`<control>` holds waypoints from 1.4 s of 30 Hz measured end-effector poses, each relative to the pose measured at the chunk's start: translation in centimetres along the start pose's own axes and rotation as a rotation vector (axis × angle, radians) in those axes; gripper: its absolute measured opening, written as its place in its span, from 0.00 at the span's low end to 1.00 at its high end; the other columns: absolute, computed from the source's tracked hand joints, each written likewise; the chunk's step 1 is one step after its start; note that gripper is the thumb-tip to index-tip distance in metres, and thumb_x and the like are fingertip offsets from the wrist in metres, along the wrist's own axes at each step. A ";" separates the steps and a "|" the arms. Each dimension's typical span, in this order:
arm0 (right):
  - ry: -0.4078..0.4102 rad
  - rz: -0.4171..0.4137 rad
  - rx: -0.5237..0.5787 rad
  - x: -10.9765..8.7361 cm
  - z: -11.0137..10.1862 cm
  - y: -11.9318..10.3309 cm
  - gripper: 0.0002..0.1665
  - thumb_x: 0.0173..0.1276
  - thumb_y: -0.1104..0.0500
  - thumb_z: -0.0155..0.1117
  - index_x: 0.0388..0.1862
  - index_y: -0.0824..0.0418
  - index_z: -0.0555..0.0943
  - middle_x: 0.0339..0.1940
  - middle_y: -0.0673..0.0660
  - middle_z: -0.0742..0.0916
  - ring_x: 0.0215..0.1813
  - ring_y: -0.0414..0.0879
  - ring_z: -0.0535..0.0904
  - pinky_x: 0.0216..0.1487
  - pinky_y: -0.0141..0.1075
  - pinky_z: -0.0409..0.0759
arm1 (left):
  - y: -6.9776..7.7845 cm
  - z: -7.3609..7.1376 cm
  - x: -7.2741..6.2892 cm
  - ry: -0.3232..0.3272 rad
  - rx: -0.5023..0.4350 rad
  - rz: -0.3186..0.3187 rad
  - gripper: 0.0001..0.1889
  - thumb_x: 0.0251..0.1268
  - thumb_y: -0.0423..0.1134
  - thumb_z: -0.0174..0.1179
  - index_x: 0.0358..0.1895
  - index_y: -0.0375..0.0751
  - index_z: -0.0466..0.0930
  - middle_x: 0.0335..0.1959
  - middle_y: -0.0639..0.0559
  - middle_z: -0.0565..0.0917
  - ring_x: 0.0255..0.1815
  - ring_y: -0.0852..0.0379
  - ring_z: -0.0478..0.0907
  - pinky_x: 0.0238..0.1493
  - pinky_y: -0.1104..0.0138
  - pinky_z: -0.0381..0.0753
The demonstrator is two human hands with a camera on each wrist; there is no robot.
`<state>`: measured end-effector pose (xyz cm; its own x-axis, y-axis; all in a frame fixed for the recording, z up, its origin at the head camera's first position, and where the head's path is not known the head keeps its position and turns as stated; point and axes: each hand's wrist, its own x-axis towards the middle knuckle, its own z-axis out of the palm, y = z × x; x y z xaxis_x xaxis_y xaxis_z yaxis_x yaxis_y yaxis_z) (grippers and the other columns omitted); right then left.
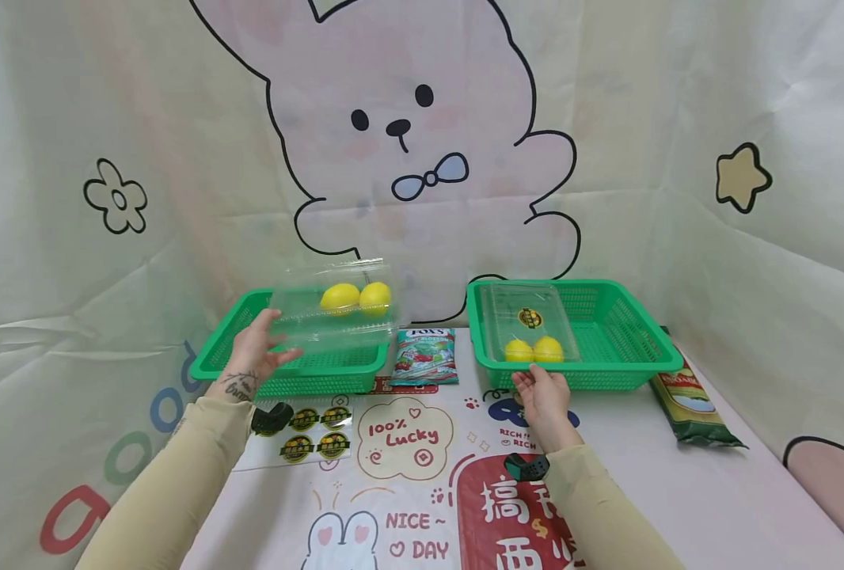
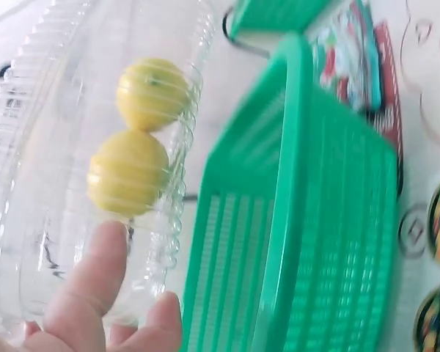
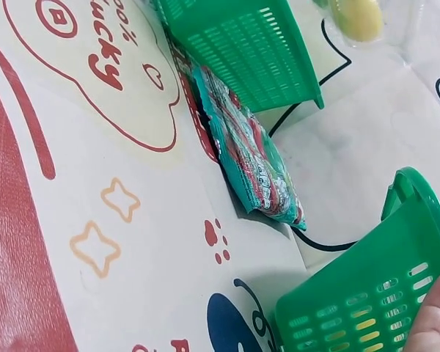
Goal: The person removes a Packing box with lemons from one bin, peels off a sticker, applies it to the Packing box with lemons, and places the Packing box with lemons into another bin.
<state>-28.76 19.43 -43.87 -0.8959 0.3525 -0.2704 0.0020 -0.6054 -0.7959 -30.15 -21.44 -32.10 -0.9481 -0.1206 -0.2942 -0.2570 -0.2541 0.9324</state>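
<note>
Fingers apart, your left hand (image 1: 254, 352) supports the left-of-centre box (image 1: 322, 323); level it for the lemons (image 1: 340, 300). Right hand (image 1: 545, 398): hold unclear.

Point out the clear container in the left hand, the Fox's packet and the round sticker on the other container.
Clear container (image 1: 302, 302), head view: bare part of its see-through wall.
Fox's packet (image 1: 425, 359), head view: middle of its printed front.
Round sticker (image 1: 530, 318), head view: its centre.

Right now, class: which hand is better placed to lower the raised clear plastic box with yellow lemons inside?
Probably the left hand: it holds the box above one green plastic basket. The right hand is farther off, at the other basket.
</note>
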 end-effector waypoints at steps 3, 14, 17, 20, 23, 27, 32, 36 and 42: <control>0.006 0.001 -0.002 0.0 0.0 0.0 0.06 0.73 0.60 0.44 0.45 0.56 0.59 0.39 0.57 0.69 0.40 0.44 0.73 0.51 0.30 0.78 | -0.6 0.5 -0.9 -0.027 -0.017 0.001 0.36 0.67 0.49 0.47 0.74 0.58 0.39 0.74 0.38 0.40 0.68 0.32 0.54 0.49 0.63 0.80; 0.017 0.056 -0.047 -0.7 0.3 -0.6 0.07 0.73 0.59 0.45 0.46 0.59 0.61 0.40 0.57 0.69 0.46 0.47 0.73 0.54 0.32 0.77 | -3.7 1.8 -4.3 -0.084 -0.022 0.010 0.39 0.68 0.48 0.47 0.74 0.47 0.34 0.73 0.35 0.44 0.63 0.27 0.59 0.46 0.65 0.81; -0.013 0.088 -0.086 -2.1 0.9 -0.6 0.11 0.72 0.55 0.46 0.46 0.60 0.62 0.41 0.57 0.69 0.47 0.50 0.73 0.54 0.35 0.78 | -4.6 2.0 -5.0 -0.091 0.002 0.036 0.39 0.69 0.46 0.46 0.74 0.43 0.32 0.72 0.33 0.44 0.62 0.26 0.61 0.44 0.66 0.82; -0.098 0.063 -0.208 -3.7 1.7 -0.2 0.15 0.72 0.52 0.46 0.50 0.60 0.61 0.45 0.60 0.70 0.44 0.50 0.74 0.53 0.39 0.79 | -5.6 2.3 -5.6 -0.088 0.024 0.058 0.39 0.70 0.46 0.45 0.73 0.40 0.31 0.72 0.32 0.45 0.57 0.27 0.67 0.42 0.66 0.82; -0.236 -0.011 -0.371 -5.1 2.6 -0.2 0.25 0.72 0.48 0.47 0.59 0.61 0.59 0.53 0.64 0.71 0.45 0.52 0.77 0.54 0.44 0.78 | -6.6 2.7 -6.1 -0.082 0.040 0.079 0.38 0.70 0.46 0.45 0.72 0.35 0.35 0.70 0.30 0.48 0.44 0.33 0.76 0.40 0.66 0.83; -0.398 -0.039 -0.505 -6.5 3.5 -0.7 0.35 0.70 0.43 0.49 0.70 0.55 0.54 0.66 0.67 0.65 0.56 0.62 0.74 0.58 0.51 0.74 | -7.9 3.3 -6.7 -0.077 0.042 0.095 0.33 0.69 0.46 0.47 0.67 0.31 0.45 0.66 0.31 0.53 0.34 0.45 0.80 0.38 0.65 0.83; -0.497 -0.013 -0.577 -8.1 4.0 -1.1 0.39 0.69 0.45 0.51 0.73 0.50 0.48 0.72 0.66 0.57 0.64 0.70 0.65 0.60 0.56 0.69 | -9.5 4.0 -7.5 -0.098 0.062 0.099 0.27 0.68 0.46 0.48 0.60 0.30 0.52 0.58 0.34 0.61 0.36 0.47 0.81 0.38 0.63 0.84; -0.532 -0.016 -0.615 -9.1 3.6 -1.4 0.40 0.68 0.49 0.53 0.74 0.50 0.48 0.72 0.67 0.54 0.66 0.71 0.59 0.58 0.58 0.71 | -10.6 4.3 -8.1 -0.107 0.077 0.098 0.26 0.67 0.46 0.49 0.59 0.30 0.56 0.54 0.35 0.66 0.35 0.49 0.82 0.36 0.63 0.84; -0.530 -0.012 -0.658 -10.0 2.3 -1.9 0.38 0.68 0.54 0.54 0.73 0.48 0.50 0.69 0.68 0.61 0.64 0.67 0.64 0.58 0.57 0.71 | -11.8 4.6 -9.2 -0.153 0.147 0.120 0.23 0.67 0.46 0.49 0.53 0.32 0.54 0.54 0.35 0.64 0.40 0.48 0.81 0.39 0.58 0.84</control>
<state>-20.81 15.40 -38.43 -0.9871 -0.1247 -0.1006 0.1022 -0.0065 -0.9947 -19.24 -12.97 -39.44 -0.9880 0.0079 -0.1545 -0.1544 -0.1029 0.9826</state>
